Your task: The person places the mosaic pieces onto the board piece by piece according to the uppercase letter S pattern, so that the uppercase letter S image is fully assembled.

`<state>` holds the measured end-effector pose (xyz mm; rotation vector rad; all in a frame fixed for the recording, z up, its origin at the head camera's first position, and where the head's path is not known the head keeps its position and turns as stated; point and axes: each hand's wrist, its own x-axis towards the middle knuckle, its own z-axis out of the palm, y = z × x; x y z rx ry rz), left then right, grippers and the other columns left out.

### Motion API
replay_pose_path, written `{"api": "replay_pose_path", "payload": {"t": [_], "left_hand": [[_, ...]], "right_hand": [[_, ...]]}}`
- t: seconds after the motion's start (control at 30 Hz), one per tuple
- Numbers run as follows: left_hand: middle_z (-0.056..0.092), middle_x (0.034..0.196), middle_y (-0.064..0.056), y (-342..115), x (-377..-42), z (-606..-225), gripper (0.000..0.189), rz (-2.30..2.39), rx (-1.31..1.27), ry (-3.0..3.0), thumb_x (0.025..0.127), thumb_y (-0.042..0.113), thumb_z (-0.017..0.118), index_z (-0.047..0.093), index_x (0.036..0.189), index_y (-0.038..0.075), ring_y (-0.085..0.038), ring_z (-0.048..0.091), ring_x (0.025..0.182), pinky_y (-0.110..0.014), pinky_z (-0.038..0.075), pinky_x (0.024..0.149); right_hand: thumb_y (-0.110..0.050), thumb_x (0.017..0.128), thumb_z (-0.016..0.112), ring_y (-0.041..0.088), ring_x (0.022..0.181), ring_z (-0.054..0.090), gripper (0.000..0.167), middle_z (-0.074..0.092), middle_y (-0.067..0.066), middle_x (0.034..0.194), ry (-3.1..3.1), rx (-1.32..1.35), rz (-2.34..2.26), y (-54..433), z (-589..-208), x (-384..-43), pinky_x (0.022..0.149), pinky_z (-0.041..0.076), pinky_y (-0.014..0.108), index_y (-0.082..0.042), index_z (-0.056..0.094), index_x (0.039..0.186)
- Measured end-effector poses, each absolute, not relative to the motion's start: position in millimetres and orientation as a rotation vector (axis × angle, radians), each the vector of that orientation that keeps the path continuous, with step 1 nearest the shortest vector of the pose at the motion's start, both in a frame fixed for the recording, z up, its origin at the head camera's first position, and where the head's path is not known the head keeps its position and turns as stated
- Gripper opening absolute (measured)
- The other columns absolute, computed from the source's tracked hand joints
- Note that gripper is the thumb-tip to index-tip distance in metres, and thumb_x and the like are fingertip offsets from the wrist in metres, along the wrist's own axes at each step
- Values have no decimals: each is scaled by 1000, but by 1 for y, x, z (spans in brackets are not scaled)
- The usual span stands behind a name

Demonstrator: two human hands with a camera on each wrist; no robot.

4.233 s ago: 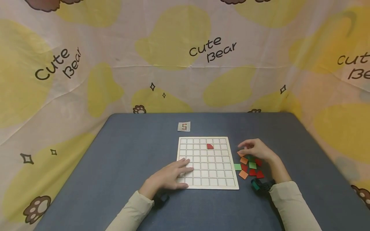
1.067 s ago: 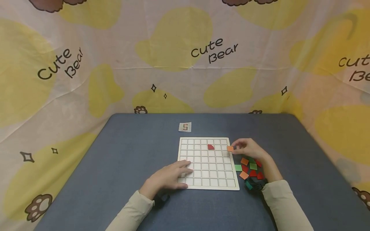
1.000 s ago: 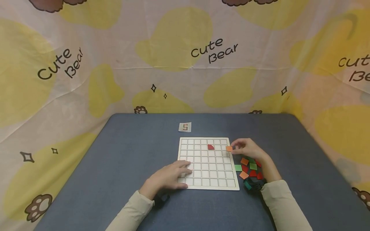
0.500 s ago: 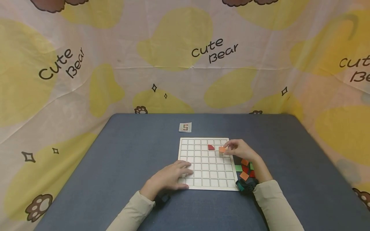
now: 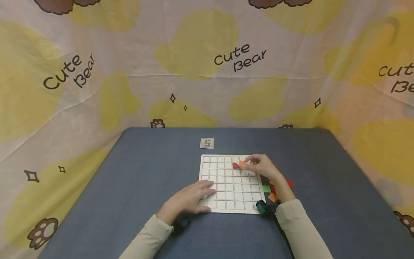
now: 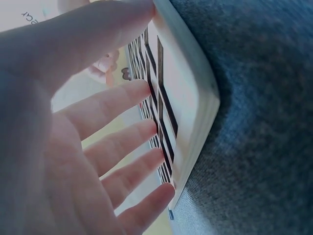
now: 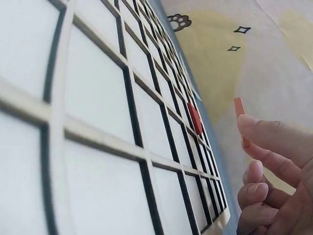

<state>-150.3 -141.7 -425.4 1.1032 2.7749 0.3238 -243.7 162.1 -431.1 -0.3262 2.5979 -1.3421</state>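
Observation:
A white board (image 5: pixel 225 187) divided into square cells lies on the table. My left hand (image 5: pixel 191 198) rests on its left edge with the fingers spread, and the left wrist view shows the fingertips touching the frame. A red quarter-round tile (image 5: pixel 235 165) sits in a cell near the board's far side. My right hand (image 5: pixel 263 167) pinches an orange square tile (image 7: pixel 241 122) between thumb and finger. That tile is held above the board, just right of the red one in the head view; the right wrist view shows it raised off the grid.
Loose tiles lie by the board's right edge, partly hidden by my right forearm: a green tile (image 5: pixel 266 189), an orange tile (image 5: pixel 272 197) and a red tile (image 5: pixel 290 184) show. A small patterned card (image 5: pixel 207 143) lies beyond the board on the blue table (image 5: pixel 155 154).
My right hand has picked the orange tile from beside the pile and carried it left over the board to beside the red tile. My left hand has stayed on the board's edge.

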Motion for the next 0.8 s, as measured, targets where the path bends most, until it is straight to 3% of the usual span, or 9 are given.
{"api": "replay_pose_path", "payload": {"t": [0.3,0.57,0.8], "left_hand": [[49,147,-10,-142,-149,-426,57,321,1096,2766,83,39,71,58,133,15,-28,46,138,-42,41,112],[51,145,-10,-143,-149,-426,56,290,1148,2781,83,39,71,59,132,15,-29,48,136,-43,43,110],[51,146,-10,-143,-150,-428,57,298,1149,2780,83,40,71,59,132,16,-28,48,136,-42,43,111]], "right_hand": [[-17,84,73,12,57,42,32,51,-1,70,2537,-332,-1436,148,-430,-247,55,38,24,1,67,110],[-17,82,74,11,61,41,31,48,-3,66,2563,-349,-1472,133,-437,-255,55,36,23,0,69,108],[-14,81,76,10,52,37,32,47,-4,62,2544,-287,-1471,123,-436,-259,49,34,22,1,70,108]]}}
